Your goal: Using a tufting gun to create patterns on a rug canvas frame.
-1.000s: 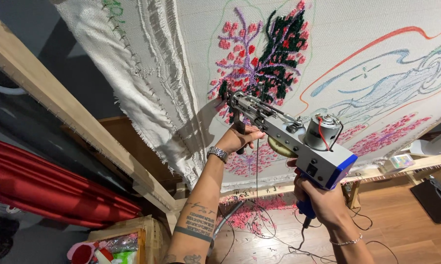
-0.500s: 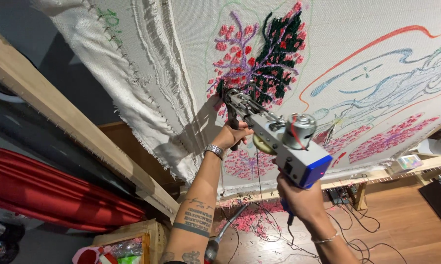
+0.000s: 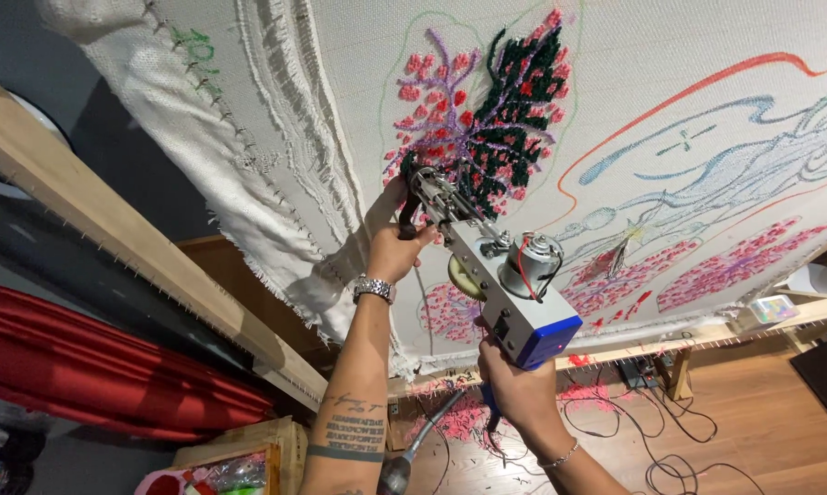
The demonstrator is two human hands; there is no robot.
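Head view: tufting in progress. The tufting gun (image 3: 487, 275) sits at center, its needle end at 11 o'clock pressed to the stretched cloth (image 3: 689, 55) beside the dark green patch (image 3: 519, 110). Left hand (image 3: 397, 249) has fingers clamped on the front handle; right hand (image 3: 514, 390) has fingers wrapped around the rear grip. Next move likely demands steady pressure along the outline. At 7 o'clock, a wooden box (image 3: 239, 440) holds bagged items, contents unclear.

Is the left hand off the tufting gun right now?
No, the left hand grips the front handle of the tufting gun near its tip.
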